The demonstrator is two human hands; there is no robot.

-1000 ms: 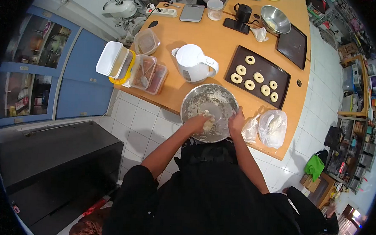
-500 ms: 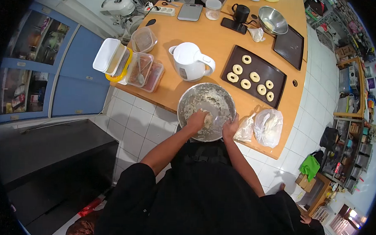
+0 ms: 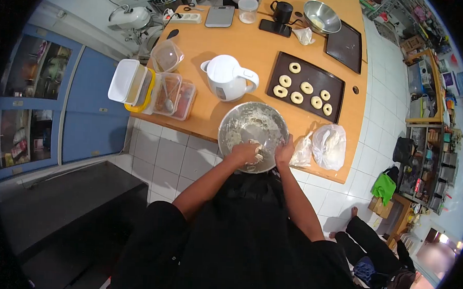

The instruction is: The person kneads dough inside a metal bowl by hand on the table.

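Observation:
A steel mixing bowl [image 3: 274,124] leans against the table's front edge, close to my body, its inside smeared with flour and wet dough. My left hand [image 3: 245,152] is down in the bowl, its fingers curled into a lump of pale, rough dough [image 3: 258,157]; the fingertips are partly hidden. At the bowl's right side, my right hand [image 3: 284,151] grips the rim, thumb outside and fingers over the edge. Just right of that hand lie a small plastic bag of white powder [image 3: 302,152] and a larger knotted plastic bag [image 3: 329,148].
Behind the bowl stands a white electric kettle [image 3: 228,78]. Plastic tubs [image 3: 127,82] are grouped at the left. A dark baking tray [image 3: 317,75] carries several dough rings. Farther back are a scale [image 3: 219,17], a black mug [image 3: 282,12] and another bowl [image 3: 322,18]. Another person [image 3: 374,249] is at the lower right.
My left hand has shifted slightly right and down within the bowl, still in the dough. My right hand keeps the rim. The view has tilted, and the other person shows more.

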